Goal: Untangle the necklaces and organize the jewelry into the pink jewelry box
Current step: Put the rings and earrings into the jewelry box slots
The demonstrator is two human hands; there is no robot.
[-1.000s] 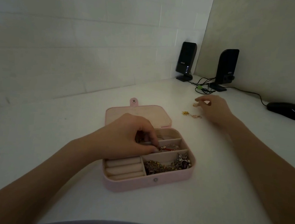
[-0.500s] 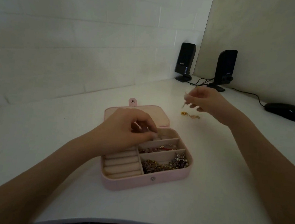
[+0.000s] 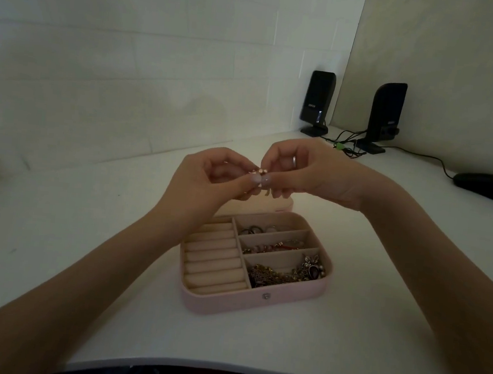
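Observation:
The pink jewelry box (image 3: 229, 300) lies open on the white desk, its lid flat behind it. Its left side has padded ring rolls (image 3: 213, 258). The right side holds rings (image 3: 255, 230) in the far compartment, a beaded piece (image 3: 273, 246) in the middle one, and tangled chains with a flower pendant (image 3: 287, 273) in the near one. Above the lid, my left hand (image 3: 207, 180) and my right hand (image 3: 309, 171) meet, both pinching a small gold piece of jewelry (image 3: 260, 172) between fingertips. My right hand wears a ring.
Two black speakers (image 3: 318, 103) (image 3: 385, 117) stand at the back right with tangled cables (image 3: 347, 146). A black mouse (image 3: 488, 187) lies at the far right. A white wall runs behind the desk, whose front edge (image 3: 223, 366) is near me.
My left hand lifted out of the box and my right hand came in from the right with a small gold piece. Both now hold it together above the lid.

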